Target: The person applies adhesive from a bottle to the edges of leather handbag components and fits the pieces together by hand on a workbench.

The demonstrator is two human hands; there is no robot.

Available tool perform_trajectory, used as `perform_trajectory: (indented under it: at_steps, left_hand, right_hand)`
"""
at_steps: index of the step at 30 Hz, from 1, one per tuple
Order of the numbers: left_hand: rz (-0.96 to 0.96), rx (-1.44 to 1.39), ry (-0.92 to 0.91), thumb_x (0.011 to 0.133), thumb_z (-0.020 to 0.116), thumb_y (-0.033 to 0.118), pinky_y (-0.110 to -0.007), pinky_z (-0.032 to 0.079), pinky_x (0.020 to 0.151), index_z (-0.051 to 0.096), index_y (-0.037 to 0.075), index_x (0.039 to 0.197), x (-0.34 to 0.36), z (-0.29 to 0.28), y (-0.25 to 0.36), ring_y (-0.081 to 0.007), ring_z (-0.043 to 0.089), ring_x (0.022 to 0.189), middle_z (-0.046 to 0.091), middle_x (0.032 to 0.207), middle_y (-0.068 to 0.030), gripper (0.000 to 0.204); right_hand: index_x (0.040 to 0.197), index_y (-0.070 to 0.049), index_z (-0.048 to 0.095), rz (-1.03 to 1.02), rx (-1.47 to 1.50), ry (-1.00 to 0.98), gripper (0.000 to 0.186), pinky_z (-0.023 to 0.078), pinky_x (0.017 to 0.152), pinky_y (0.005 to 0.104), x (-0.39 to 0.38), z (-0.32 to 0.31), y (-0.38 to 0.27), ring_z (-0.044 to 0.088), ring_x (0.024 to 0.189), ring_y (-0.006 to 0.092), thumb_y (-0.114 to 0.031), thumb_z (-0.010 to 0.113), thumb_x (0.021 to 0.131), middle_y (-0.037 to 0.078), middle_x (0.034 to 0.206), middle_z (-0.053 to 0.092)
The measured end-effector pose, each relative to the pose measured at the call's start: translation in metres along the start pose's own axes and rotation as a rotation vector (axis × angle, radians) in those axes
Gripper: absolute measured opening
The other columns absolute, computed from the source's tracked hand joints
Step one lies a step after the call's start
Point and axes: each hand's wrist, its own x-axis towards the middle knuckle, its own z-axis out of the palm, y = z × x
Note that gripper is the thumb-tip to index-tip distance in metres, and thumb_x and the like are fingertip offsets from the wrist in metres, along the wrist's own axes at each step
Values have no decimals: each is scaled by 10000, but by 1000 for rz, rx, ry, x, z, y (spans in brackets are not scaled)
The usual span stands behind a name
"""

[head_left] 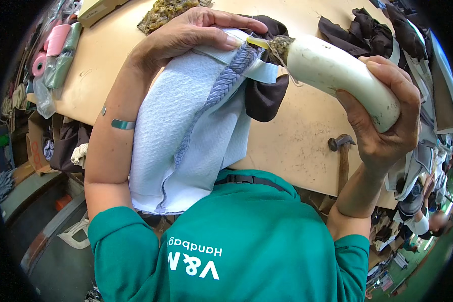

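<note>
My left hand grips the upper edge of a pale blue fabric bag piece, thumb on the near face. Down its side runs a grey-blue braided strip. Dark brown cloth hangs out beside it, next to a short pale blue tab. Wrapped around a white squeeze bottle, my right hand holds it tilted, nozzle toward the left. The bottle's neck is crusted with brown residue. Its yellowish nozzle is at the top of the braid; whether it touches is hard to tell.
A hammer lies on the tan table near its front edge. Farther back are a crusted yellow-brown slab and a cardboard box. Pink thread cones stand left, dark cloth lies right. Another person is at far right.
</note>
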Motion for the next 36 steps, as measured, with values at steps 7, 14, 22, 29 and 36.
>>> perform_trajectory:
  at_steps: [7, 14, 22, 29, 36]
  left_hand:
    - [-63, -150, -42, 668, 585, -2, -224, 392, 874, 471, -26, 1172, -2, -12, -6, -119, 527, 983, 549, 1105, -96, 518]
    - [-29, -105, -14, 662, 586, 4, -228, 390, 879, 478, -36, 1160, -7, -10, -1, -123, 528, 981, 547, 1108, -100, 512]
    - [-58, -140, 11, 651, 598, 14, -234, 393, 881, 473, -37, 1163, -9, -9, -1, -131, 536, 974, 555, 1094, -108, 530]
    - [-63, -177, 7, 649, 595, 1, -227, 406, 866, 469, -38, 1166, -8, -9, -4, -128, 545, 958, 559, 1086, -110, 533]
    - [-17, -189, -58, 647, 602, 8, -236, 404, 871, 464, -40, 1168, -7, -16, -10, -136, 547, 957, 555, 1093, -111, 541]
  right_hand:
    - [1002, 19, 517, 33, 8, 15, 431, 480, 753, 299, -2, 0, 0, 580, 847, 221, 47, 705, 615, 172, 933, 581]
    - [1001, 22, 516, 37, 24, 73, 438, 471, 767, 306, -2, -1, -3, 576, 856, 226, 64, 703, 607, 178, 934, 579]
    - [997, 21, 517, 11, 78, 52, 431, 476, 761, 303, -1, 2, -1, 577, 855, 222, 52, 707, 612, 176, 942, 576]
    - [1004, 18, 519, -15, 27, 22, 424, 482, 758, 311, -4, 1, 3, 581, 858, 224, 28, 709, 624, 172, 939, 580]
    - [1005, 14, 519, -6, 12, 17, 421, 485, 767, 311, 0, 5, -3, 582, 863, 225, 32, 704, 626, 170, 948, 580]
